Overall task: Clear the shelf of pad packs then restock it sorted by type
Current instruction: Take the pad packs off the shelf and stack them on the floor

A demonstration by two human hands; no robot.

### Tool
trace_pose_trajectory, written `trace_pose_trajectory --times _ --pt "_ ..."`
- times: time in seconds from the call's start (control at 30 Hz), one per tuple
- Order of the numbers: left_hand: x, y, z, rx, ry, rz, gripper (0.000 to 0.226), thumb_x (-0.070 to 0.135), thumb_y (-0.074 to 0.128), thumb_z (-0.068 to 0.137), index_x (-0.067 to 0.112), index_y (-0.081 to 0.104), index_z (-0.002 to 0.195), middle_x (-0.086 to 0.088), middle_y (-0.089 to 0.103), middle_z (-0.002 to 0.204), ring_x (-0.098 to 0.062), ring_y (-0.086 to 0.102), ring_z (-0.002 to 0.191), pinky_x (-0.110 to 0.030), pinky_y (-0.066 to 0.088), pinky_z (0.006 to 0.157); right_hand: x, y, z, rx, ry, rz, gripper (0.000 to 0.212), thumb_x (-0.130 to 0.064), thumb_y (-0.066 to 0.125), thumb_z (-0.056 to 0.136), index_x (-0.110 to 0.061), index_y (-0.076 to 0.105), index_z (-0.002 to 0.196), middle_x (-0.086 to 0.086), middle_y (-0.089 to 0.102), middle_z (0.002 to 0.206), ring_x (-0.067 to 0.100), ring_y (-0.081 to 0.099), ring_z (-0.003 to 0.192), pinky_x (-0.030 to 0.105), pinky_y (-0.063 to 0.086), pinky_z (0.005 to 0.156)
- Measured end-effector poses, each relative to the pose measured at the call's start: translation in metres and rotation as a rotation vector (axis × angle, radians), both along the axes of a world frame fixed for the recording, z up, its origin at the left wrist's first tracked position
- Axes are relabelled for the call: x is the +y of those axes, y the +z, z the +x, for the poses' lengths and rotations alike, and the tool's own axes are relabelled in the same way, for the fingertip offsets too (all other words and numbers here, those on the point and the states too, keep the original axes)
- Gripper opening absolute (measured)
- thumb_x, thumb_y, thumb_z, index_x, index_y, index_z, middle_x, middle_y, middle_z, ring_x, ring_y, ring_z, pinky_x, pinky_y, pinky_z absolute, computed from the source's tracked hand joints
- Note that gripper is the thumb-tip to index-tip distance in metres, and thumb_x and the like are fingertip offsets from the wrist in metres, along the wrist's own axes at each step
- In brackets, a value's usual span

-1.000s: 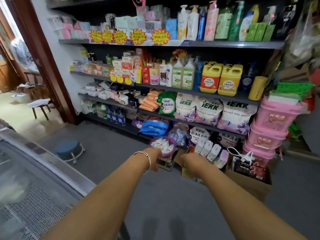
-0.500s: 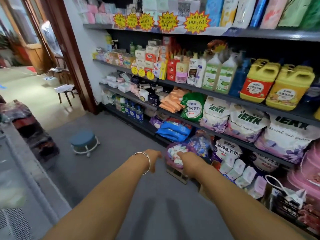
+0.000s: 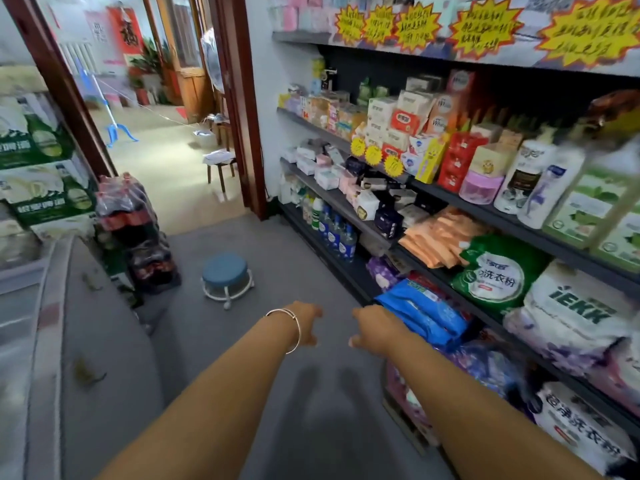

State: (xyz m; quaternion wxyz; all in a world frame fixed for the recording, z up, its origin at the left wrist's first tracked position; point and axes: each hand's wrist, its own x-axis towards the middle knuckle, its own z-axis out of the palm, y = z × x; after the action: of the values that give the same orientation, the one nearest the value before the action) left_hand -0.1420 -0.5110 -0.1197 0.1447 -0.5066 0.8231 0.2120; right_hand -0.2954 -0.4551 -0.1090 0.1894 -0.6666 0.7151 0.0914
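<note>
pad packs [image 3: 349, 188]: small packs crowding the third shelf [image 3: 332, 199] down, frame centre, long axis running along it toward the doorway. up and right of both empty grips. right hand [image 3: 372, 326] nearer, loosely curled; left hand [image 3: 306, 322] likewise, beside it over floor.
</note>
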Motion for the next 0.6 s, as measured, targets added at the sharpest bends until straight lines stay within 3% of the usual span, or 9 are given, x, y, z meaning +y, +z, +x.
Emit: trace_pose_trajectory --times 0.27,0.6 --pt "-0.197 0.015 0.008 -0.032 -0.025 -0.053 0.063 0.024 0.065 0.085 0.018 0.036 0.141 -0.01 0.047 0.14 -0.029 0.047 0.126 -0.032 0.038 0.103 -0.187 0.004 0.004 -0.013 -0.04 0.002 0.053 -0.032 0.059 0.09 -0.01 0.044 0.135 0.013 0.05 0.134 0.031 0.047 0.123 0.04 0.045 0.098" --pt "-0.43 -0.001 -0.04 -0.042 -0.087 -0.033 0.061 0.022 0.065 0.086 0.017 0.038 0.14 -0.011 0.044 0.141 -0.028 0.045 0.128 -0.032 0.037 0.105 -0.421 -0.017 -0.046 -0.028 -0.081 -0.031 0.046 -0.029 0.059 0.09 -0.007 0.047 0.129 0.014 0.052 0.129 0.03 0.05 0.119 0.04 0.045 0.096"
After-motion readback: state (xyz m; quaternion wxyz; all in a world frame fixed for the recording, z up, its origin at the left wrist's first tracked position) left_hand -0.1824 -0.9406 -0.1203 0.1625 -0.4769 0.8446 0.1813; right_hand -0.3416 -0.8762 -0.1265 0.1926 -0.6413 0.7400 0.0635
